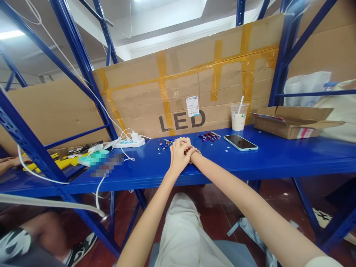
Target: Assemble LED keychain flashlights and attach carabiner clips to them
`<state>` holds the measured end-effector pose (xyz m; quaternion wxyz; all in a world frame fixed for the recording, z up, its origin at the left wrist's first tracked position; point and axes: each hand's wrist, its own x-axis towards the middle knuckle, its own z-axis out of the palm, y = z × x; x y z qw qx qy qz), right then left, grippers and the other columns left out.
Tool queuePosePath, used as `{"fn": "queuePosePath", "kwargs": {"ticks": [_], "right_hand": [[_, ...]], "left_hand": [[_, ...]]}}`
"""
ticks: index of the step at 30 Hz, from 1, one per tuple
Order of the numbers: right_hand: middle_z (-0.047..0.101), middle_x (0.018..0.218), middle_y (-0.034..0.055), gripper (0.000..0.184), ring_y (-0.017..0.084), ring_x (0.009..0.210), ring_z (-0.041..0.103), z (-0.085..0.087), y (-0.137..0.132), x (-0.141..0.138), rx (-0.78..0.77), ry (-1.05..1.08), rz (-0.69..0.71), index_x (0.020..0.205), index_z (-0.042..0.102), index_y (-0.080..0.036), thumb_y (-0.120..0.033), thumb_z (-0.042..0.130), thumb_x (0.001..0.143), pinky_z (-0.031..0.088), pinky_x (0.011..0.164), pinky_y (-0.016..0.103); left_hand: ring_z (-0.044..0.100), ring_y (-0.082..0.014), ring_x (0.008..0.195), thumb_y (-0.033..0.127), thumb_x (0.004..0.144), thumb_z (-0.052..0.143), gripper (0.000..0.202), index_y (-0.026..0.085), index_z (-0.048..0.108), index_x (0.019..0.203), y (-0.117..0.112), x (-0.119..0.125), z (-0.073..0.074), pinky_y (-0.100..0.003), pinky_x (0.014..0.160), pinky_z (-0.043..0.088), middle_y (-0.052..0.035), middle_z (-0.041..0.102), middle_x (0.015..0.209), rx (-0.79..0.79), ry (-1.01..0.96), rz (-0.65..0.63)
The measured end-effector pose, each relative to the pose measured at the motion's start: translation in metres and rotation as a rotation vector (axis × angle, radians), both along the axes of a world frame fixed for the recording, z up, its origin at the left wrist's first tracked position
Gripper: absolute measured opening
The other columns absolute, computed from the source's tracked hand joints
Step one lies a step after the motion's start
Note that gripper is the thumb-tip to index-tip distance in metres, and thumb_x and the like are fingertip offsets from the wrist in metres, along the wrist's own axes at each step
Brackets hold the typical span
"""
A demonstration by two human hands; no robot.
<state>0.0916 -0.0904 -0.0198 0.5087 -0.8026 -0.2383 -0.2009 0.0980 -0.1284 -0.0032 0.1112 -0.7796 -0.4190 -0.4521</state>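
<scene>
My left hand (178, 152) and my right hand (191, 152) are clasped together on the front part of the blue shelf top (150, 167). The left one lies over the right, its fingers folded round it. Dark red nails show between them, and a string of small beads (197, 150) sits by the right wrist. Much of the right hand is hidden; no object shows in the clasp. Just behind are small metal and blue pieces (166, 144), too small to name. Farther right lies a little pile of red and blue pieces with metal clips (209, 136).
A phone (240, 142), a plastic cup with a straw (239, 116) and an open cardboard box (292, 120) stand to the right. At left are a white power strip (129, 142), cables and yellow items (66, 162). A taped cardboard sheet (133, 104) closes the back. Another person's leg (44, 230) shows lower left.
</scene>
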Motion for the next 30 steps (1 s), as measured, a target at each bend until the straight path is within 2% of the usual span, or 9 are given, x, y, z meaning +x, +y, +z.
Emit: {"fn": "queuePosePath", "kwargs": {"ticks": [3, 5, 8, 10, 13, 15, 22, 27, 30], "right_hand": [[0.053, 0.112, -0.0039, 0.026, 0.009, 0.117, 0.037, 0.003, -0.001, 0.001, -0.214, -0.456, -0.733, 0.063, 0.063, -0.023, -0.001, 0.053, 0.073, 0.029, 0.098, 0.014], [0.054, 0.112, -0.0025, 0.020, 0.012, 0.116, 0.038, 0.007, -0.001, 0.005, -0.337, -0.642, -1.152, 0.059, 0.059, -0.022, -0.008, 0.057, 0.072, 0.029, 0.099, 0.018], [0.057, 0.113, -0.0027, 0.024, 0.010, 0.110, 0.044, 0.010, -0.002, 0.015, -0.523, -0.742, -1.567, 0.059, 0.056, -0.023, -0.014, 0.050, 0.079, 0.031, 0.095, 0.015], [0.055, 0.116, -0.0021, 0.023, 0.008, 0.110, 0.045, 0.010, -0.001, 0.018, -0.655, -0.737, -1.679, 0.066, 0.057, -0.021, -0.015, 0.045, 0.085, 0.031, 0.094, 0.016], [0.054, 0.118, 0.0032, 0.014, 0.014, 0.110, 0.046, 0.007, 0.000, 0.019, -0.827, -0.692, -1.722, 0.083, 0.059, -0.016, -0.024, 0.048, 0.087, 0.033, 0.096, 0.031], [0.054, 0.117, 0.0058, 0.018, 0.017, 0.109, 0.047, 0.005, 0.000, 0.017, -0.911, -0.683, -1.735, 0.089, 0.059, -0.015, -0.028, 0.047, 0.088, 0.033, 0.094, 0.038], [0.052, 0.116, -0.0064, 0.024, 0.009, 0.108, 0.045, 0.004, -0.003, 0.007, -1.286, -0.745, -1.842, 0.084, 0.061, -0.032, -0.051, 0.045, 0.081, 0.030, 0.093, 0.014], [0.058, 0.108, -0.0027, 0.026, 0.013, 0.102, 0.049, -0.010, 0.018, 0.016, -1.559, -0.848, -2.157, 0.081, 0.065, -0.031, -0.043, 0.043, 0.085, 0.034, 0.089, 0.020], [0.057, 0.109, 0.0035, 0.030, 0.016, 0.098, 0.051, -0.021, 0.030, 0.023, -1.831, -1.150, -2.451, 0.091, 0.061, -0.023, -0.048, 0.044, 0.086, 0.035, 0.090, 0.033]], "left_hand": [[0.045, -0.0214, 0.101, 0.033, 0.080, 0.058, 0.013, 0.024, 0.066, 0.083, 0.000, -0.001, 0.000, -0.036, 0.085, 0.034, -0.0037, 0.054, 0.105, 0.009, -0.043, 0.050], [0.045, -0.0216, 0.099, 0.033, 0.082, 0.056, 0.015, 0.022, 0.066, 0.080, 0.000, -0.001, 0.000, -0.036, 0.083, 0.035, -0.0048, 0.054, 0.104, 0.018, -0.053, 0.085], [0.045, -0.0215, 0.095, 0.032, 0.084, 0.051, 0.018, 0.020, 0.064, 0.081, 0.000, -0.001, 0.000, -0.037, 0.081, 0.035, -0.0057, 0.054, 0.102, 0.016, -0.048, 0.111], [0.045, -0.0216, 0.095, 0.033, 0.084, 0.052, 0.018, 0.020, 0.064, 0.081, 0.000, -0.001, -0.001, -0.037, 0.081, 0.035, -0.0056, 0.054, 0.102, 0.021, -0.047, 0.104], [0.044, -0.0210, 0.097, 0.032, 0.083, 0.054, 0.015, 0.021, 0.064, 0.079, 0.001, -0.001, -0.001, -0.036, 0.083, 0.035, -0.0046, 0.054, 0.103, 0.032, -0.048, 0.057], [0.045, -0.0202, 0.098, 0.030, 0.084, 0.053, 0.014, 0.022, 0.064, 0.079, 0.001, -0.001, -0.001, -0.034, 0.083, 0.035, -0.0040, 0.054, 0.103, 0.032, -0.040, 0.021], [0.045, -0.0209, 0.098, 0.040, 0.078, 0.060, 0.016, 0.025, 0.065, 0.080, -0.001, 0.000, -0.001, -0.036, 0.087, 0.033, -0.0031, 0.053, 0.105, 0.063, -0.028, 0.027], [0.045, -0.0208, 0.099, 0.041, 0.078, 0.059, 0.018, 0.023, 0.064, 0.080, -0.001, 0.000, -0.001, -0.035, 0.085, 0.034, -0.0041, 0.052, 0.106, 0.048, -0.002, 0.009], [0.043, -0.0220, 0.101, 0.041, 0.078, 0.059, 0.019, 0.023, 0.063, 0.083, -0.001, 0.001, -0.001, -0.036, 0.086, 0.034, -0.0049, 0.051, 0.108, 0.038, 0.043, -0.016]]}}
